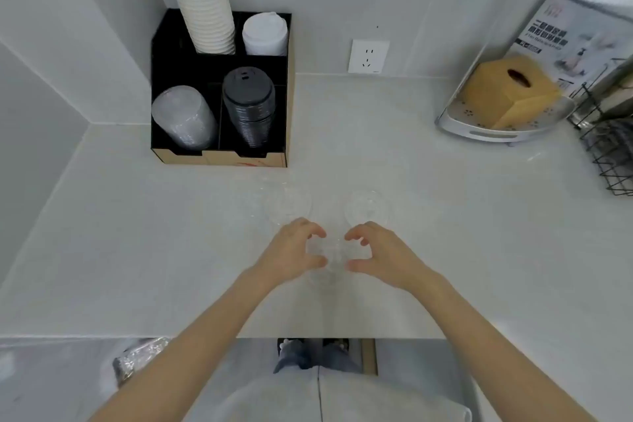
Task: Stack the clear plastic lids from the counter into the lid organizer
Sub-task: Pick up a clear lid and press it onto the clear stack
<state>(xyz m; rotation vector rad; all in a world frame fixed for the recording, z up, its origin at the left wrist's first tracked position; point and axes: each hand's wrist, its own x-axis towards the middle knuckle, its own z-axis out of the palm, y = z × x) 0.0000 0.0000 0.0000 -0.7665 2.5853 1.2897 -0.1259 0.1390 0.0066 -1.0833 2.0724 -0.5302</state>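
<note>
head view: I see my left hand (pixel 294 252) and right hand (pixel 380 255) cupped, fingers curled, on either side of a clear lid (pixel 331 259) on the bench (pixel 137 233); real grip, cannot tell | two more clear lids (pixel 287 204) (pixel 366 207) just beyond fingertips | lid organizer (pixel 221 158) farther beyond left hand, clear stack (pixel 183 118) inside

Open counter (pixel 154 233) leads to the organizer (pixel 219 158); 2 loose lids (pixel 287 204) lie between.
</note>
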